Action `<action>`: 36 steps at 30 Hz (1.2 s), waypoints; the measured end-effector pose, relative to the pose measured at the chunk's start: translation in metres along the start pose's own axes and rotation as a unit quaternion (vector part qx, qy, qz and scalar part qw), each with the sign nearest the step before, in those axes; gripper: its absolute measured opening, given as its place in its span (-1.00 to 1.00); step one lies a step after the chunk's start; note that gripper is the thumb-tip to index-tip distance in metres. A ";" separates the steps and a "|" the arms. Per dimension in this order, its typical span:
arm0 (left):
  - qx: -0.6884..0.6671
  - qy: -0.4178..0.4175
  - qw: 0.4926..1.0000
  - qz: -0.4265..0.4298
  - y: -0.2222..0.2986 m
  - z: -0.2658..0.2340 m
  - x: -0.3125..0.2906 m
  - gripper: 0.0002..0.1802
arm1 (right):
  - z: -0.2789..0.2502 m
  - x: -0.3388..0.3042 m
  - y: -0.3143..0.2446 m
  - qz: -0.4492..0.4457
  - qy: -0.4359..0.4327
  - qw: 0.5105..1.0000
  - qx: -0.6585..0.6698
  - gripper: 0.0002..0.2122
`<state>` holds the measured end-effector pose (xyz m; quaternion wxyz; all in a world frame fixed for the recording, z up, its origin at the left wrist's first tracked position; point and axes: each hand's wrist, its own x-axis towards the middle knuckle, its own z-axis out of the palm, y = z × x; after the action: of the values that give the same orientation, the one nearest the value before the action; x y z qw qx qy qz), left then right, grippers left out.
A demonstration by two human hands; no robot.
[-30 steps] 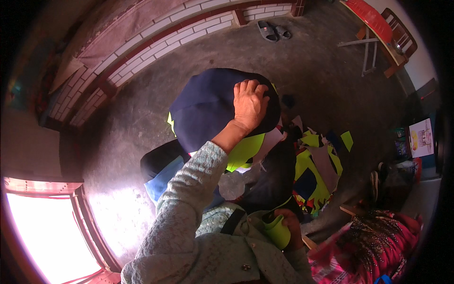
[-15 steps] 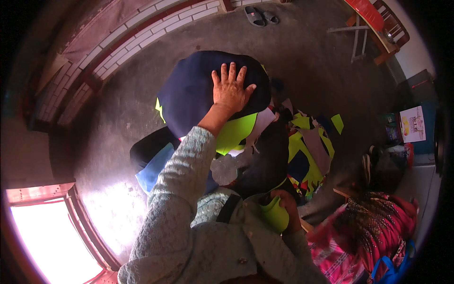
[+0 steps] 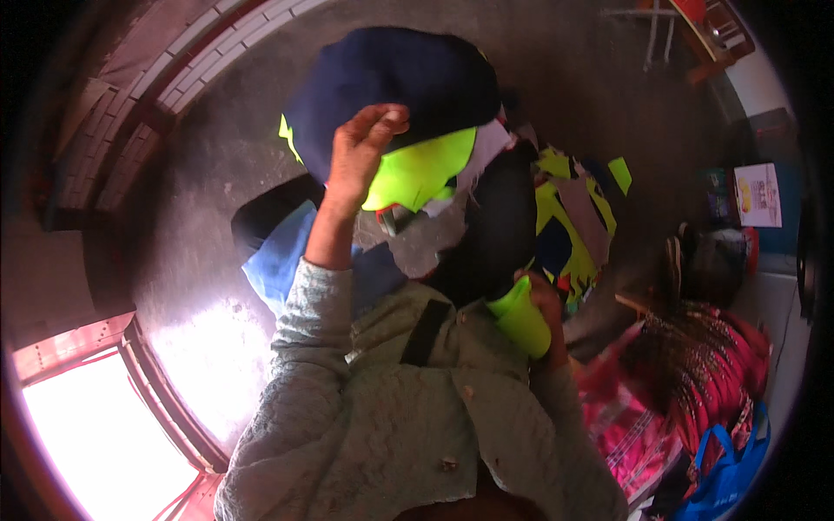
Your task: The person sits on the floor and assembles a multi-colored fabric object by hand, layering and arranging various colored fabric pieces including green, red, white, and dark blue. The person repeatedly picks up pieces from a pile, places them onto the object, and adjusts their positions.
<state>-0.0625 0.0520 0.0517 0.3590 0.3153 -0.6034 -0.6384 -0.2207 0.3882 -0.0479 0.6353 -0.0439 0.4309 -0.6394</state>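
A large rounded navy cloth [image 3: 391, 78] lies over a pile in front of me, with a lime-green cloth piece [image 3: 421, 169] showing from beneath its near edge. Over the navy cloth's near left part is my left hand [image 3: 358, 152], its fingers curled in and pressed together. Whatever they may pinch is hidden. Close to my body on the right, my right hand [image 3: 547, 308] grips a bent lime-green fabric piece [image 3: 523, 319]. Blue cloth [image 3: 287, 252] rests near my left forearm.
Lime, grey and navy scraps [image 3: 573, 217] are heaped on the floor to the right. Pink patterned cloth [image 3: 695, 373] and a blue bag [image 3: 730, 460] lie at lower right. A table [image 3: 708, 39] stands far right; a bright opening [image 3: 104, 434] is at lower left.
My left hand was spread flat on the navy cloth; it has drawn back toward me and its fingers have curled. My right hand still holds the lime-green piece. The view has tilted nearer.
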 end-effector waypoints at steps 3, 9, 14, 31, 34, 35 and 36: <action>-0.058 -0.004 0.996 -0.064 -0.009 -0.013 -0.035 -0.70 | 0.032 0.014 -0.027 -0.055 -0.092 0.993 0.051 -0.67; -0.078 -0.157 0.973 -0.152 -0.022 0.017 -0.085 -0.61 | 0.065 0.044 -0.045 -0.101 -0.040 0.990 0.090 -0.79; -0.109 -0.245 0.943 -0.199 -0.043 0.043 -0.105 -0.47 | 0.077 0.048 -0.038 -0.116 -0.017 0.993 0.003 -0.77; -0.223 -0.302 0.898 -0.231 -0.051 0.066 -0.118 -0.58 | 0.088 0.040 -0.032 -0.215 0.007 0.967 -0.133 -0.79; -0.198 -0.307 0.903 -0.226 -0.058 0.068 -0.121 -0.55 | 0.088 0.040 -0.028 -0.191 0.018 0.976 -0.104 -0.73; -0.204 -0.308 0.900 -0.232 -0.059 0.068 -0.121 -0.52 | 0.088 0.040 -0.027 -0.187 0.036 0.978 -0.088 -0.72; -0.217 -0.307 0.892 -0.250 -0.056 0.066 -0.120 -0.52 | 0.088 0.039 -0.029 -0.194 0.017 0.978 -0.071 -0.74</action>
<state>-0.0567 0.1893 -0.0030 0.0437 0.1579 -0.4311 -0.8873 -0.1971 0.3062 0.0056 0.4871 -0.1606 0.4693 -0.7189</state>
